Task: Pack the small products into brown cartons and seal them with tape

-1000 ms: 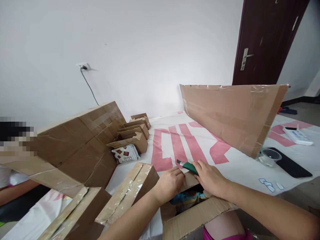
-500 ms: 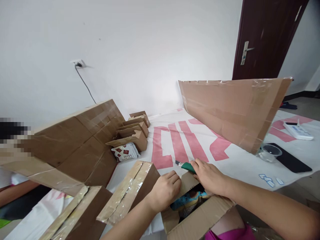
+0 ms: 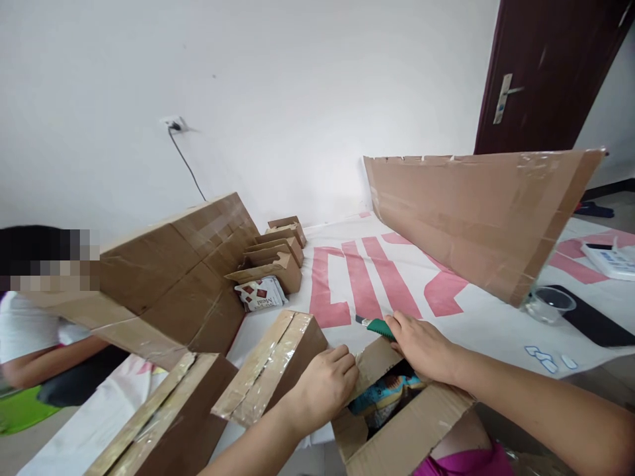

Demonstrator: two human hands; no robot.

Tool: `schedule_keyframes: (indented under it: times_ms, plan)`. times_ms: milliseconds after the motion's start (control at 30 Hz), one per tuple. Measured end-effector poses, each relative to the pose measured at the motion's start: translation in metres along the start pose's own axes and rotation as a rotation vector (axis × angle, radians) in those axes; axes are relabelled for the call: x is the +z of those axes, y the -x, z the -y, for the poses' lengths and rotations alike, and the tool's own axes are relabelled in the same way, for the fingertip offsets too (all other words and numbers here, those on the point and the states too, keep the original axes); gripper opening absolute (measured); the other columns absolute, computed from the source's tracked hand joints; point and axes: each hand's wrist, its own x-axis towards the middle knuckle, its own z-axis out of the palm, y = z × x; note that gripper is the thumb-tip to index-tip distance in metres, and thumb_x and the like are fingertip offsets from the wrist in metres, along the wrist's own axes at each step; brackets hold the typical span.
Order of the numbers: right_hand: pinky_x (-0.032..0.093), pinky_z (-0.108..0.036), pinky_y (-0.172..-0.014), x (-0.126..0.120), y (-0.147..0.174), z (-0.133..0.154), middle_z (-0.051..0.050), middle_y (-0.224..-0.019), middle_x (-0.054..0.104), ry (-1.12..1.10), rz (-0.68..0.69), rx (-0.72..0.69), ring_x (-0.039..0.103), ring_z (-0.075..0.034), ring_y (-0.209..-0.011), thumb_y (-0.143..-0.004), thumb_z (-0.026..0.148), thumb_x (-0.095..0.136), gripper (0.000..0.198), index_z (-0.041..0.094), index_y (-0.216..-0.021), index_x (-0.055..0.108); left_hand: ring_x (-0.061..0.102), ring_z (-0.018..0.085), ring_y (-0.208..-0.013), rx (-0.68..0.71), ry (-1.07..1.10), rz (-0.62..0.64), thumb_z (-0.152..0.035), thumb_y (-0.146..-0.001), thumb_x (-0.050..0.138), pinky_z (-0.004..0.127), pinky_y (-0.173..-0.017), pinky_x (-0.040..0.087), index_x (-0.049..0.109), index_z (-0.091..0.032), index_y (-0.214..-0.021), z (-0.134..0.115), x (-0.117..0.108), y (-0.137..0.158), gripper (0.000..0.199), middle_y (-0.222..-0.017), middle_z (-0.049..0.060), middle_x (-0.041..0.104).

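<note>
Open cardboard box (image 3: 397, 430), near edge of the white-and-pink floor sheet (image 3: 471, 324), partly cut off by the frame's bottom. Left hand (image 3: 325, 387): fingers curled over the box's far flap, gripping it. Right hand (image 3: 421, 347): closed around a green utility knife (image 3: 378, 326), only tip and part of handle visible. Box contents (image 3: 384, 393): blue-patterned, mostly hidden, not identifiable. Clear plastic cup (image 3: 550, 304) near right edge.

Your two hands, the left hand (image 3: 325, 390) and the right hand (image 3: 421, 347), are bare, with no gloves, rings or watch showing. Both forearms are uncovered, no sleeves reaching them. At the near edge, you wear a bright magenta garment (image 3: 466, 463).
</note>
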Motion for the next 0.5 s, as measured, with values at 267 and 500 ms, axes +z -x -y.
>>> schedule_keyframes:
  times_ms: [267, 500]
  plan:
    - [0.05, -0.037, -0.081, -0.003, -0.002, 0.001, -0.016, -0.115, 0.059, 0.0, 0.03, 0.004, 0.062, -0.027, -0.102, -0.09, 0.011, 0.049, 0.037, 0.011, -0.127, 0.047, 0.05, 0.017, -0.064, -0.126, 0.064, 0.048, -0.004, -0.07, 0.055, 0.029, -0.058, 0.039, 0.049, -0.02, -0.066, 0.001, -0.011, 0.012, 0.017, -0.069, 0.001, 0.06]
    - [0.051, -0.039, -0.081, 0.001, -0.003, 0.001, -0.018, -0.115, 0.06, 0.014, 0.007, -0.027, 0.063, -0.028, -0.102, -0.091, 0.013, 0.049, 0.036, 0.01, -0.127, 0.05, 0.047, 0.016, -0.063, -0.239, 0.128, -0.019, -0.003, -0.075, 0.046, 0.028, -0.056, 0.037, 0.046, -0.021, -0.066, -0.003, -0.017, 0.03, 0.02, -0.068, 0.0, 0.056]
